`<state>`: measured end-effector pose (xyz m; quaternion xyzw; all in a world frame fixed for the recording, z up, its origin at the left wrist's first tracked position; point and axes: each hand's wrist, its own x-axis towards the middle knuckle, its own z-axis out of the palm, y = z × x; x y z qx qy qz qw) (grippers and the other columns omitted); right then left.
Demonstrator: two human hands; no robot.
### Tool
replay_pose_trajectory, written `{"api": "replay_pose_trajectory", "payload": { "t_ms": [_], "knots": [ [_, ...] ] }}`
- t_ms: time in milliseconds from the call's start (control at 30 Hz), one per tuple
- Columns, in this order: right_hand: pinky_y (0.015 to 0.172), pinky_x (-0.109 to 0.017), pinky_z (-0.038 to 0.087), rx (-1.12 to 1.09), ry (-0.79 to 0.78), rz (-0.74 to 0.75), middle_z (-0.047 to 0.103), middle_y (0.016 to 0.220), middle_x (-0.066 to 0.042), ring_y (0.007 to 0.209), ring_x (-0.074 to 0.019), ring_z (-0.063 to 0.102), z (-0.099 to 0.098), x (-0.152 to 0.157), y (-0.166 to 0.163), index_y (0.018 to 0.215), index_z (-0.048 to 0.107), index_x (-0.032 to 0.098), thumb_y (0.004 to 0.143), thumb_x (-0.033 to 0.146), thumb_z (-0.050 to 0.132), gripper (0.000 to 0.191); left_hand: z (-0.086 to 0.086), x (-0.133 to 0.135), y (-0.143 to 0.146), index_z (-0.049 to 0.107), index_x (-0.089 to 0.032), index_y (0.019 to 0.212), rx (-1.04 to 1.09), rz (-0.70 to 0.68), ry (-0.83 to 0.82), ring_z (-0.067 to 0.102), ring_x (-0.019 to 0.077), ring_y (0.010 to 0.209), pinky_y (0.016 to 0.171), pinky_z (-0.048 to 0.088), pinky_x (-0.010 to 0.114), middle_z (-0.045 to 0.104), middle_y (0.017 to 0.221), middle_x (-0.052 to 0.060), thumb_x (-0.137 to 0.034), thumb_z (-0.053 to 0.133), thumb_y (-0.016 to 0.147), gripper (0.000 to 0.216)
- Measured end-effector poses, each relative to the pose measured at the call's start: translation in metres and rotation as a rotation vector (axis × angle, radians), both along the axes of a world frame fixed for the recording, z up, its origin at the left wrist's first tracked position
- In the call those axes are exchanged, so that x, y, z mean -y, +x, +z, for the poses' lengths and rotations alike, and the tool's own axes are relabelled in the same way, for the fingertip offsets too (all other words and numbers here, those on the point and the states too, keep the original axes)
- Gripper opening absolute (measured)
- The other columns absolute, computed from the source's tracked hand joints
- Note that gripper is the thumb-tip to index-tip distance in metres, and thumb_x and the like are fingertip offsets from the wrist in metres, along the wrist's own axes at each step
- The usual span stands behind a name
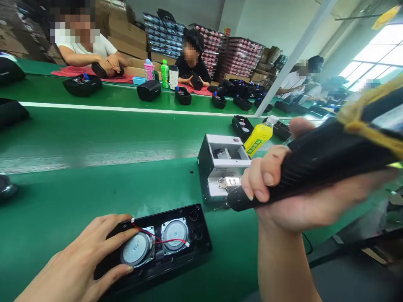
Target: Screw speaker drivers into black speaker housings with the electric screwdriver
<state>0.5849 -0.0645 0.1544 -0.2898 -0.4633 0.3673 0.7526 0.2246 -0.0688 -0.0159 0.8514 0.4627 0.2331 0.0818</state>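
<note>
My right hand is wrapped round a black electric screwdriver, with yellowish tape or cord about its rear part. Its bit points left, in front of a grey-and-black screw feeder. My left hand grips the left end of an open black speaker housing, thumb on the near side and fingers on the far side. Inside the housing sit two round speaker drivers, and a red wire with white plugs runs across them. My left hand covers the housing's left end.
A yellow drink bottle stands behind the feeder. Across the green bench, co-workers sit behind more black housings and several bottles. A pale post rises at the right. One dark object lies at the left edge.
</note>
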Motion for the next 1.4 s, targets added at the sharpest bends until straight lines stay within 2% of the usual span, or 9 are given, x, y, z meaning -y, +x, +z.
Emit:
{"api": "replay_pose_trajectory", "payload": {
  "t_ms": [100, 200, 267, 433, 567, 800, 933, 1100, 1400],
  "knots": [
    [0.029, -0.024, 0.036, -0.03, -0.052, 0.066, 0.06, 0.051, 0.008, 0.032, -0.013, 0.047, 0.021, -0.004, -0.032, 0.103, 0.074, 0.033, 0.084, 0.088, 0.075, 0.058, 0.012, 0.002, 0.003, 0.078, -0.043, 0.129, -0.089, -0.078, -0.038, 0.075, 0.0313, 0.125, 0.09, 0.072, 0.044, 0.072, 0.144, 0.003, -0.057, 0.077, 0.094, 0.037],
    [0.029, -0.025, 0.034, -0.053, -0.103, 0.142, 0.054, 0.046, 0.01, 0.03, -0.0136, 0.042, 0.023, -0.015, -0.068, 0.1, 0.069, 0.033, 0.086, 0.094, 0.063, 0.064, 0.023, 0.003, 0.008, 0.076, -0.041, 0.13, -0.087, -0.085, -0.069, 0.074, 0.0306, 0.126, 0.092, 0.072, 0.045, 0.071, 0.143, 0.004, -0.04, 0.083, 0.091, 0.04],
    [0.031, -0.026, 0.035, -0.062, -0.087, 0.235, 0.052, 0.047, 0.01, 0.033, -0.0144, 0.043, 0.011, -0.024, -0.089, 0.098, 0.068, 0.032, 0.09, 0.093, 0.06, 0.062, 0.027, 0.004, 0.011, 0.076, -0.039, 0.131, -0.08, -0.084, -0.088, 0.073, 0.0303, 0.126, 0.093, 0.071, 0.045, 0.071, 0.142, 0.005, -0.036, 0.085, 0.09, 0.042],
    [0.041, -0.03, 0.042, -0.083, 0.027, 0.545, 0.061, 0.066, 0.004, 0.047, -0.0132, 0.053, -0.042, -0.042, -0.121, 0.077, 0.061, 0.027, 0.099, 0.075, 0.063, 0.053, 0.032, 0.004, 0.014, 0.078, -0.036, 0.131, -0.088, -0.096, -0.113, 0.072, 0.0314, 0.126, 0.093, 0.071, 0.045, 0.071, 0.142, 0.007, -0.035, 0.086, 0.089, 0.043],
    [0.042, -0.032, 0.043, 0.035, -0.024, 0.443, 0.056, 0.066, 0.004, 0.048, -0.0129, 0.05, -0.062, -0.041, -0.133, 0.077, 0.056, 0.027, 0.106, 0.066, 0.053, 0.049, 0.035, 0.002, 0.013, 0.079, -0.036, 0.131, -0.096, -0.118, -0.136, 0.071, 0.0329, 0.127, 0.094, 0.071, 0.048, 0.071, 0.144, 0.008, -0.039, 0.084, 0.092, 0.04],
    [0.044, -0.031, 0.043, 0.058, -0.089, 0.443, 0.054, 0.061, 0.005, 0.046, -0.0121, 0.047, -0.062, -0.035, -0.137, 0.078, 0.053, 0.026, 0.107, 0.072, 0.05, 0.055, 0.037, 0.004, 0.014, 0.078, -0.035, 0.132, -0.108, -0.119, -0.082, 0.071, 0.035, 0.128, 0.088, 0.073, 0.048, 0.072, 0.143, 0.007, -0.041, 0.08, 0.094, 0.038],
    [0.045, -0.031, 0.04, 0.058, -0.055, 0.49, 0.055, 0.064, 0.003, 0.048, -0.0124, 0.049, -0.071, -0.039, -0.138, 0.077, 0.055, 0.025, 0.1, 0.08, 0.062, 0.06, 0.037, 0.004, 0.014, 0.077, -0.033, 0.132, -0.126, -0.137, -0.029, 0.073, 0.0364, 0.125, 0.083, 0.075, 0.049, 0.071, 0.144, 0.01, -0.04, 0.081, 0.094, 0.039],
    [0.046, -0.031, 0.04, 0.058, -0.038, 0.494, 0.055, 0.067, 0.004, 0.049, -0.0124, 0.049, -0.076, -0.04, -0.138, 0.08, 0.055, 0.025, 0.102, 0.086, 0.052, 0.065, 0.037, 0.004, 0.014, 0.076, -0.034, 0.131, -0.127, -0.14, -0.031, 0.073, 0.037, 0.126, 0.088, 0.074, 0.053, 0.071, 0.146, 0.01, -0.041, 0.082, 0.093, 0.039],
    [0.045, -0.032, 0.043, 0.086, -0.068, 0.491, 0.055, 0.068, 0.003, 0.049, -0.0138, 0.05, -0.074, -0.041, -0.138, 0.082, 0.053, 0.026, 0.096, 0.094, 0.051, 0.069, 0.036, 0.003, 0.016, 0.078, -0.033, 0.13, -0.112, -0.124, -0.048, 0.073, 0.0355, 0.124, 0.091, 0.073, 0.052, 0.073, 0.143, 0.008, -0.04, 0.082, 0.092, 0.038]
  ]
}}
